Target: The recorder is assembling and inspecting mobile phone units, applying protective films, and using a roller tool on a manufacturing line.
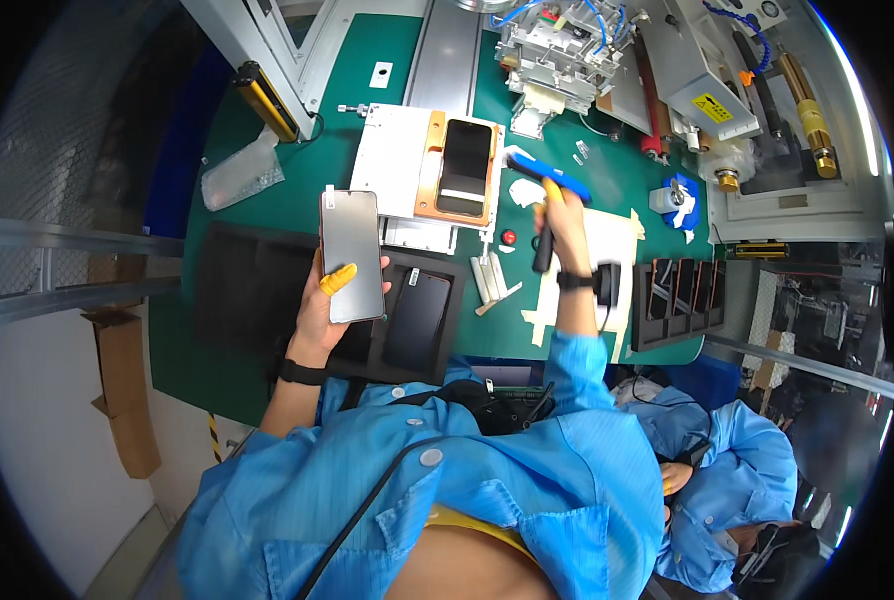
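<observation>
A smartphone (352, 240) with a grey screen and a small white tab at its top corner is in my left hand (314, 312), with a yellow-covered thumb lying over its face. My right hand (567, 228) is wrapped round the black handle of a blue roller (557, 178), whose yellow-covered fingertip shows near the roller. Between the hands, a dark phone (466, 165) sits in an orange-brown nest (430, 190) on a white fixture plate (392, 150). Below the held phone, another phone (417, 315) lies in a black foam tray (454, 300).
White sheet (557, 295) taped to the green table right of centre. Beyond it, a black rack (677, 325) holds several phones. A metal mechanism (557, 65) stands at the back; bubble wrap (242, 175) lies left. A red button (508, 237) sits near the fixture. Another person (727, 470) is at lower right.
</observation>
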{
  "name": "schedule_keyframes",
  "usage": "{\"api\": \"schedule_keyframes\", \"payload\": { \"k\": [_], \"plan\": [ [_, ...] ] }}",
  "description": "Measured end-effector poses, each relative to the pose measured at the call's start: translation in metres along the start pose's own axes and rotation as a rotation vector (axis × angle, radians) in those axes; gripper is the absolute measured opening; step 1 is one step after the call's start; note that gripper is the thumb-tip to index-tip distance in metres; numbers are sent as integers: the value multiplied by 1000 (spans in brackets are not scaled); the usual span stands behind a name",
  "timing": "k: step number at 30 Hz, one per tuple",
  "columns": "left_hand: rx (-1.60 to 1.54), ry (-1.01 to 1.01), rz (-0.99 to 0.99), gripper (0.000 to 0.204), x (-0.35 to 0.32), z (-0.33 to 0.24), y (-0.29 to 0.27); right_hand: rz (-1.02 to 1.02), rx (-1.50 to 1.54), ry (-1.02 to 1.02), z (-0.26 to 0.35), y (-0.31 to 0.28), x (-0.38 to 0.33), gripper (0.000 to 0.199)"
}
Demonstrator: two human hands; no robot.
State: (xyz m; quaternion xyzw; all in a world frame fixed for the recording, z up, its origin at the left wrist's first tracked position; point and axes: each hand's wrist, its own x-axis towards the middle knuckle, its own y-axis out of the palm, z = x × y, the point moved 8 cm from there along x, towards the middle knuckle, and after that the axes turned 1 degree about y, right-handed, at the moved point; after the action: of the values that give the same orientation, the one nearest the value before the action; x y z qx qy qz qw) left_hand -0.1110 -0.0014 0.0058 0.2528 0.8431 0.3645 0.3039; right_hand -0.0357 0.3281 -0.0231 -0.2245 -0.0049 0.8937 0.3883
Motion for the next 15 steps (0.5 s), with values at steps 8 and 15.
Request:
{"api": "schedule_keyframes", "payload": {
  "k": [8,15],
  "plan": [
    [37,46,-57,55,-21,-14,-19,174,-440,-118,38,99,23,36],
    [-66,-9,-92,52,-20,-14,-33,7,-546,-114,49,83,-50,35]
  ]
}}
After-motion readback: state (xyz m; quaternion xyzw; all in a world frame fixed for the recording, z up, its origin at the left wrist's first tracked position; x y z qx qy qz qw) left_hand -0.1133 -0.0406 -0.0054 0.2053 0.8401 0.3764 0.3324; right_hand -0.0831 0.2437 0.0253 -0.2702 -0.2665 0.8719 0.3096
